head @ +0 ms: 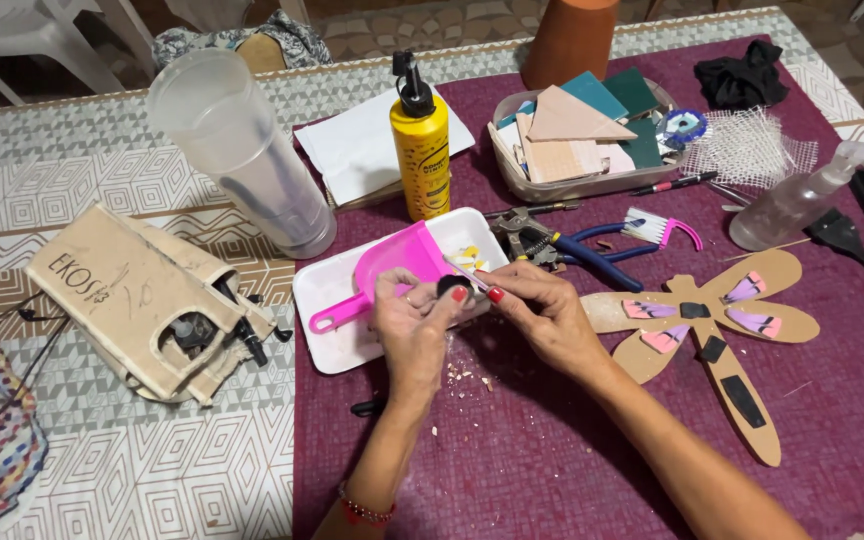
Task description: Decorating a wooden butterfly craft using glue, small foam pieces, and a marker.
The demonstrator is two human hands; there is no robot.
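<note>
Both hands, left [410, 322] and right [542, 312], pinch a small dark piece [448, 287] above the tray [324, 290], apparently trimming it; next needs steady grip.

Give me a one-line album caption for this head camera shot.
Both hands pinch a small dark piece over a white tray with a pink dustpan, beside a dragonfly cutout.

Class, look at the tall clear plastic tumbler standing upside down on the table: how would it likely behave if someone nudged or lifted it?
The tumbler is tall and narrow, so a nudge near its top would probably tip it. It looks thin, clear and empty, so likely light. Once down, its round wall would probably let it roll.
</note>
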